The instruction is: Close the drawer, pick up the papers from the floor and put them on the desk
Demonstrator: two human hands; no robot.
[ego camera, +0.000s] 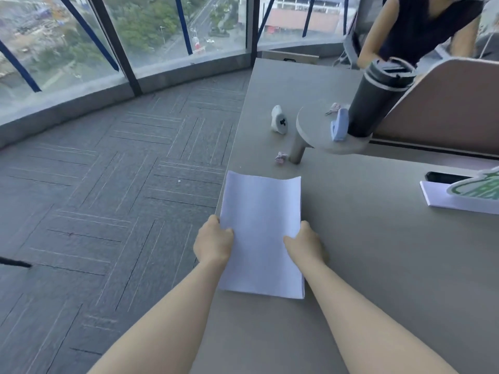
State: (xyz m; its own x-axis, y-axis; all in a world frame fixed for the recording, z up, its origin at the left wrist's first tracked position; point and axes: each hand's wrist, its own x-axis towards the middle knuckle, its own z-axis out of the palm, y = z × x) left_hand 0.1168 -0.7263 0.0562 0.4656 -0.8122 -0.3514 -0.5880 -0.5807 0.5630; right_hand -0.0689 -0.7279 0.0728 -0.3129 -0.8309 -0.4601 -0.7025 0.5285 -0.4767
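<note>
A stack of white papers (260,225) lies on the grey desk (378,265), close to its left edge. My left hand (214,241) grips the stack's left side with the thumb on top. My right hand (305,242) holds the right side, fingers resting on the sheets. The stack's far end curls up slightly. No drawer is in view, and the grey carpet floor (108,198) to the left shows no paper.
On the desk stand a round raised shelf on a metal post (297,152) bearing a black tumbler (378,101) and a blue clip (339,125). A white gadget (279,120), a small wrapper (280,157), a phone (445,177) and a notepad (459,201) lie nearby. A person (421,25) stands at the back right.
</note>
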